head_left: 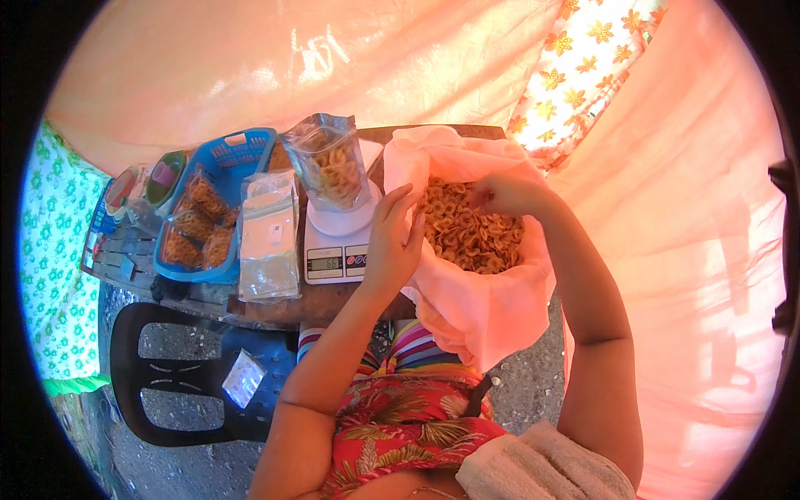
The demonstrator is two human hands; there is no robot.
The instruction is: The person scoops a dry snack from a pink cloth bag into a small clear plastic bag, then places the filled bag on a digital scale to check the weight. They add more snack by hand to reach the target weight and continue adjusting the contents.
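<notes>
My left hand [395, 243] has its fingers stretched and apart, resting against the near-left side of a pink cloth [492, 312]. That cloth lines a large container full of brown banana chips [462, 229]. At the far side of the chips is my right hand [512, 197], its fingertips bent together onto them; what lies between the fingers is mostly hidden. A clear-fronted silver pouch [327, 162], partly filled with chips, stands upright on the round plate of a white digital kitchen scale [336, 263], just left of my left hand.
A stack of flat empty pouches [268, 242] lies left of the scale on the wooden table [275, 313]. Beyond it, a blue basket [242, 150] holds several filled bags. Small tubs [165, 179] stand farther left. A dark plastic chair [146, 417] bears a small packet [244, 378].
</notes>
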